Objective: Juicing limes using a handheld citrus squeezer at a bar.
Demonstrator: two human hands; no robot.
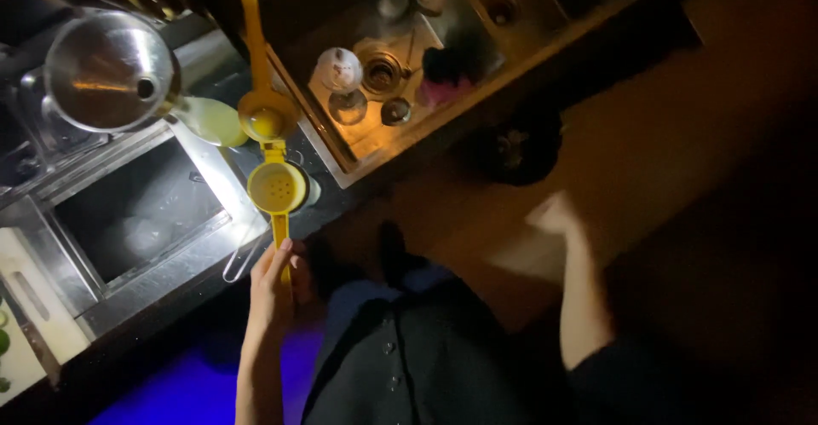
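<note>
My left hand [274,282] grips one handle of an opened yellow citrus squeezer [271,148], held over the counter edge beside a steel sink [128,220] and funnel [106,71]. My right hand [554,214] hangs blurred over open floor; its fingers are unreadable.

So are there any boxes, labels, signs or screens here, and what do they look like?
None that the dim picture shows: no package, label, sign or screen can be made out.
Left hand: holds the yellow citrus squeezer, open, over the metal counter.
Right hand: blurred, off to the side, holding nothing visible.
</note>
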